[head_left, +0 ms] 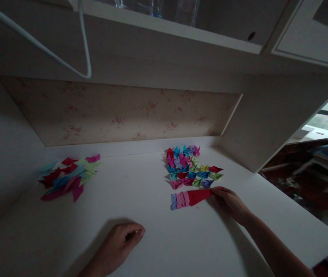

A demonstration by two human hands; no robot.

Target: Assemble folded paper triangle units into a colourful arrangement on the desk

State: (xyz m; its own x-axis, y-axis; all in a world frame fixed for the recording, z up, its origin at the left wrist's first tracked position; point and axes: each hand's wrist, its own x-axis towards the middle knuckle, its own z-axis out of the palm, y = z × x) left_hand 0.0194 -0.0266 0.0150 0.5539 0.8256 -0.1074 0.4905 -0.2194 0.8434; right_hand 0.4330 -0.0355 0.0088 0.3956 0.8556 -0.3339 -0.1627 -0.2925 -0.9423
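My right hand (230,203) pinches the pointed right end of a red folded paper (197,196), which lies at the right end of a row on the white desk. Pink folded papers (182,199) overlap to its left, and a pale blue folded paper (173,201) forms the row's far end. Just behind stand several rows of small colourful origami pieces (182,165), packed close together. My left hand (120,243) rests near the desk's front, its fingers curled against the thumb around a small gap with nothing visible inside.
At the back left, a loose pile of folded papers (65,177) lies on the white desk (135,181). A shelf (169,21) overhangs the desk, and a white cable (51,54) hangs at the upper left. A side panel (273,115) closes off the right.
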